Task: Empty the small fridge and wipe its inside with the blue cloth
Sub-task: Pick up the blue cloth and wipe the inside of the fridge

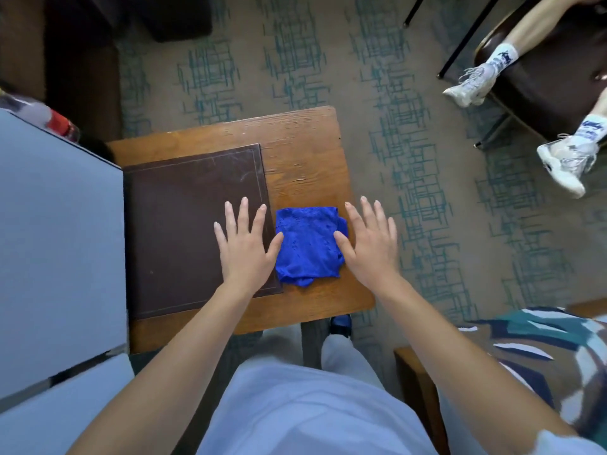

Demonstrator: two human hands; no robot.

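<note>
A folded blue cloth [307, 246] lies on the right part of a small wooden table [302, 149]. My left hand [244, 244] hovers flat with fingers spread over a dark brown mat [184, 224], its thumb at the cloth's left edge. My right hand [369, 243] is spread flat to the right of the cloth, its thumb touching the cloth's right edge. Neither hand holds anything. A pale grey-blue box, seemingly the small fridge [59, 241], fills the left side, seen from above, with its inside hidden.
A blurred bottle with a red label [49, 118] lies behind the fridge top. Another person's legs in white sneakers [473, 83] rest on a dark chair at upper right. A patterned cushion [538, 353] sits on a wooden seat at lower right. Patterned carpet surrounds the table.
</note>
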